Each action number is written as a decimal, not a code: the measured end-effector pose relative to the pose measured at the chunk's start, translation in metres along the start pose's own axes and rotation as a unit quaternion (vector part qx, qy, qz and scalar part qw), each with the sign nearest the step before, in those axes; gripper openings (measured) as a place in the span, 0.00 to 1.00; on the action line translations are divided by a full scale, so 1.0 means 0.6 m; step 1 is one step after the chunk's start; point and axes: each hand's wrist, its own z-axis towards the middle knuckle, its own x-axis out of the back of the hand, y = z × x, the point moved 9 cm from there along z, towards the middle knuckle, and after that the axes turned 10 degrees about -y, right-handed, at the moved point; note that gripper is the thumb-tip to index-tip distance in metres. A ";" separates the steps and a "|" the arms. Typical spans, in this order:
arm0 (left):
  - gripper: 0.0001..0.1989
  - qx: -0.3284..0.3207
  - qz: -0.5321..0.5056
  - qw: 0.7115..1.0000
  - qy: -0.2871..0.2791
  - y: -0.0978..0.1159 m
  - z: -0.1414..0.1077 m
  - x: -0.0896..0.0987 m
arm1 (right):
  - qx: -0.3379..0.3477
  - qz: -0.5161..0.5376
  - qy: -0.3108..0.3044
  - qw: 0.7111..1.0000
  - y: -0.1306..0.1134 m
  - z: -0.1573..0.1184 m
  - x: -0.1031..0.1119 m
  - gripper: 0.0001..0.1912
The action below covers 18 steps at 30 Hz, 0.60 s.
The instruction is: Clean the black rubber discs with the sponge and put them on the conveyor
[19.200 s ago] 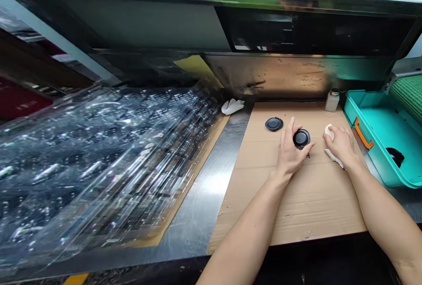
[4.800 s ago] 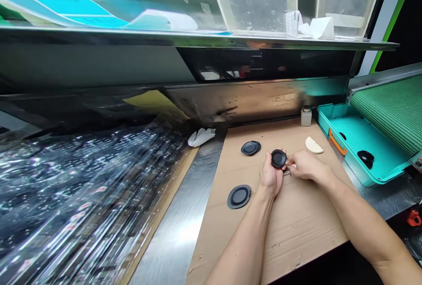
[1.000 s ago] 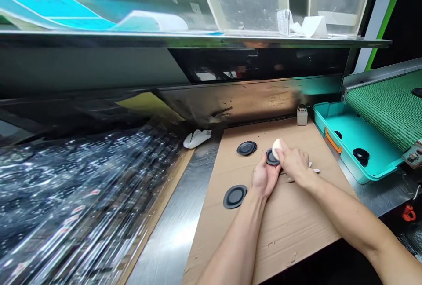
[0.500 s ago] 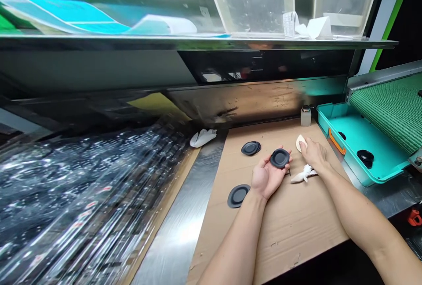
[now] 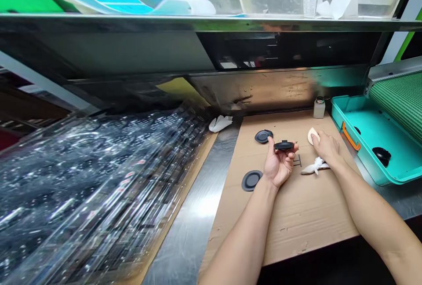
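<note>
My left hand (image 5: 278, 164) is raised over the cardboard sheet (image 5: 283, 223), its fingers and thumb closed around the edge of a flat black rounded plastic part (image 5: 284, 145), now seen nearly edge-on. In my right hand (image 5: 326, 146), a cream-white pad (image 5: 312, 136) is pinched close to the cardboard. A similar black part (image 5: 263, 136) lies behind my left hand, apparently stacked on another. A dark grey rounded part (image 5: 252, 180) rests left of my left wrist. Between my forearms lies a knotted white cloth (image 5: 315, 166), partly beside my right wrist.
A turquoise bin (image 5: 364, 166) with an orange handle holds several black parts at the right, below a green conveyor belt (image 5: 400, 100). A small bottle (image 5: 319, 107) stands at the back. Clear-wrapped plastic packs (image 5: 108, 179) fill the left side; crumpled white tissue (image 5: 220, 123) lies near them.
My left hand has tilted the black part from face-up on the palm to nearly edge-on, with fingers curled around it. My right hand keeps the pad. The view has shifted left and slightly down.
</note>
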 end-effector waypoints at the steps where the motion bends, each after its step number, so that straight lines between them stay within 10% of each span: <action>1: 0.41 -0.001 0.004 1.000 0.006 0.000 0.000 0.001 | 0.002 0.003 -0.003 1.000 0.000 0.000 -0.001 0.24; 10: 0.33 -0.056 0.071 0.994 0.061 0.016 0.013 0.027 | 0.104 0.004 0.065 0.992 -0.033 -0.032 0.061 0.14; 15: 0.24 -0.080 0.107 0.988 0.075 0.027 0.024 0.046 | 0.276 0.068 -0.233 0.930 -0.081 -0.078 0.018 0.18; 18: 0.20 -0.102 0.143 0.981 0.088 0.037 0.024 0.053 | 0.307 0.035 -0.264 0.914 -0.099 -0.099 -0.001 0.11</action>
